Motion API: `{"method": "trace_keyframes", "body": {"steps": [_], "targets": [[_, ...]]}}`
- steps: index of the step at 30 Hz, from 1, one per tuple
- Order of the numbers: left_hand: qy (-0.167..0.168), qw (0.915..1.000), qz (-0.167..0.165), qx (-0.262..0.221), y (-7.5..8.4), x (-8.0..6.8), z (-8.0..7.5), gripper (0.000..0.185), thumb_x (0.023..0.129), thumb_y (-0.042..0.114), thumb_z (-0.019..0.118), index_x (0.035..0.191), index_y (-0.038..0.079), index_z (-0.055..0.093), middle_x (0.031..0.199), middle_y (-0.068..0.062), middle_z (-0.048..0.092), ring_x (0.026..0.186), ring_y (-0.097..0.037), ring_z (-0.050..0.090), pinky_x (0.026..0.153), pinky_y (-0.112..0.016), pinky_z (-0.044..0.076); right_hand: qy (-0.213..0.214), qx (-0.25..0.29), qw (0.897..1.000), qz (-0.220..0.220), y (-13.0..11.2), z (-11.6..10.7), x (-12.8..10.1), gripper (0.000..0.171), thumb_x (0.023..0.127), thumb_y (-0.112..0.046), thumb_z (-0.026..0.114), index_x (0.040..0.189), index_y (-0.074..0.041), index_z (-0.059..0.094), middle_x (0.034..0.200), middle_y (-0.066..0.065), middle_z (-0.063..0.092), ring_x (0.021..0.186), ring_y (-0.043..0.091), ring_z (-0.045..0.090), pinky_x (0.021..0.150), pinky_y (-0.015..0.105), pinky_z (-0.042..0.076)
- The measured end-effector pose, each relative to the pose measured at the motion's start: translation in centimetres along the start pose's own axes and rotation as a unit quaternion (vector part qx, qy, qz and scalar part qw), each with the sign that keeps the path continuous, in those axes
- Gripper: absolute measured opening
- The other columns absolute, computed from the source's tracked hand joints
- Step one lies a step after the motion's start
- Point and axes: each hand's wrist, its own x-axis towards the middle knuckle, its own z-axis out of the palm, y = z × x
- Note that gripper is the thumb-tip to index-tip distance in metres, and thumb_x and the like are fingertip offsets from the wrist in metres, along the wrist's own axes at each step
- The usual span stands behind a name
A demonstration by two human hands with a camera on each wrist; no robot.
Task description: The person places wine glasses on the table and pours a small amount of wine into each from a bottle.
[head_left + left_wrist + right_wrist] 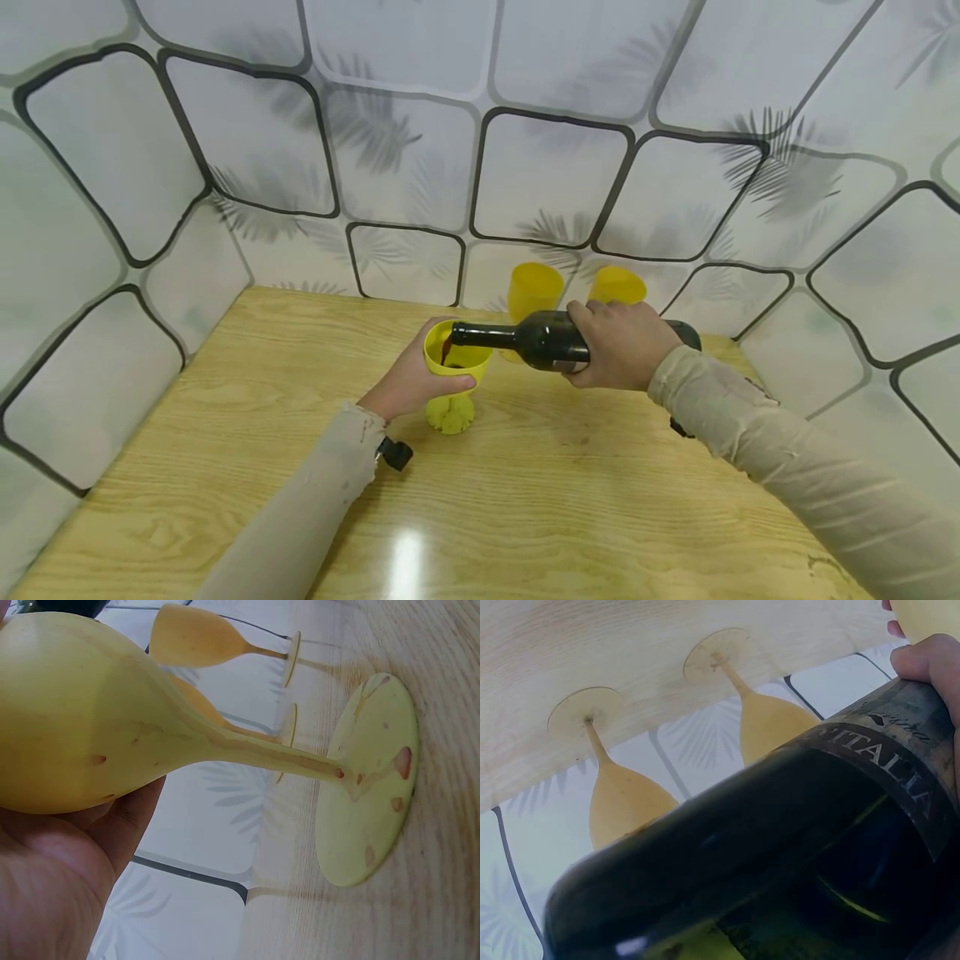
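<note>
My left hand (411, 379) grips the bowl of a yellow stemmed glass (454, 367) that stands on the wooden table (300, 467). In the left wrist view the glass (97, 712) fills the frame, its foot (367, 780) flat on the wood and my palm (52, 877) under the bowl. My right hand (621, 343) holds a dark wine bottle (525, 337) tipped sideways, its mouth over the glass rim. Dark red liquid runs from the neck into the glass. The bottle's label (885, 757) reads "ITALIA" in the right wrist view.
Two more yellow stemmed glasses (534, 288) (617, 285) stand at the table's back edge behind the bottle; they also show as glasses (622, 802) (769, 724) in the right wrist view. Patterned wall panels (547, 175) enclose the table on the back, left and right.
</note>
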Motion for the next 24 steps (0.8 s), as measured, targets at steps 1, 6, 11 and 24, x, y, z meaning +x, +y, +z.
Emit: {"method": "trace_keyframes", "body": {"steps": [1,6,11,24], "targets": [[-0.001,1.0,0.001,-0.001,0.0,0.01,0.0,0.087,0.084,0.014,0.087,0.153,0.022,0.034,0.134,-0.009,0.057,0.117,-0.027,0.061,0.099,-0.041,0.054,0.0,-0.001,1.0,0.0,0.01,0.01,-0.01,0.06,0.069,-0.054,0.084,0.1,-0.01,0.056,0.073,0.005,0.062,0.057,0.019,0.055,0.048,0.04,0.052],[-0.002,1.0,0.003,0.0,-0.01,0.05,-0.01,0.088,0.084,0.013,0.086,0.154,0.019,0.033,0.134,-0.009,0.057,0.117,-0.027,0.061,0.098,-0.041,0.055,-0.001,-0.007,1.0,-0.002,0.09,0.07,-0.01,0.062,0.069,-0.055,0.084,0.101,-0.009,0.056,0.074,0.005,0.062,0.057,0.019,0.055,0.048,0.04,0.052],[-0.002,1.0,0.005,-0.005,0.08,0.0,-0.01,0.086,0.085,0.012,0.085,0.153,0.02,0.033,0.132,-0.01,0.057,0.115,-0.028,0.061,0.097,-0.041,0.055,-0.004,-0.01,1.0,-0.001,0.23,0.0,0.03,0.063,0.068,-0.055,0.084,0.101,-0.009,0.055,0.073,0.005,0.062,0.056,0.019,0.055,0.047,0.041,0.052],[-0.004,1.0,0.008,-0.004,0.05,-0.01,-0.03,0.084,0.085,0.013,0.085,0.152,0.022,0.034,0.132,-0.009,0.057,0.116,-0.028,0.061,0.098,-0.042,0.054,-0.012,-0.008,1.0,0.005,0.19,-0.14,0.13,0.064,0.068,-0.054,0.084,0.103,-0.009,0.056,0.075,0.006,0.063,0.057,0.019,0.056,0.048,0.041,0.053]]}}
